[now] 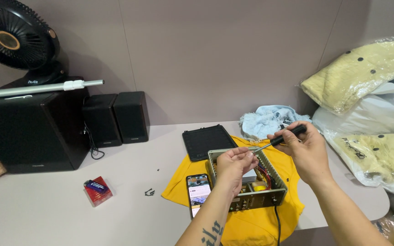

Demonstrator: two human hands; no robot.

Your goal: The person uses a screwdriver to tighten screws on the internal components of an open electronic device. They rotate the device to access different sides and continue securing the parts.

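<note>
Pale grey tabletop [60, 200] fills our view, set against a plain mauve wall. Nearest us, a yellow cloth [251, 223] lies spread on it, and on the cloth sits a small open metal electronics box [274, 191] with red and yellow wiring inside and a black cable trailing toward us. Our left hand [233, 165] hovers over the box, fingers pinched shut around something too small to make out. Our right hand [305, 152] is closed around the black handle of a slim screwdriver [281, 139], whose metal tip points at the left fingertips. A smartphone with a lit screen [198, 192] lies just left of the box, on the cloth's edge. Further left lie a small red box [97, 191] and tiny black parts [149, 192]. Behind the metal box rests a flat black square lid [208, 141], then a crumpled light blue cloth [270, 119]. Plastic-wrapped yellow garments [365, 73] pile up at the right. At the back left stand black speakers [115, 118] and a black fan [10, 38].
</note>
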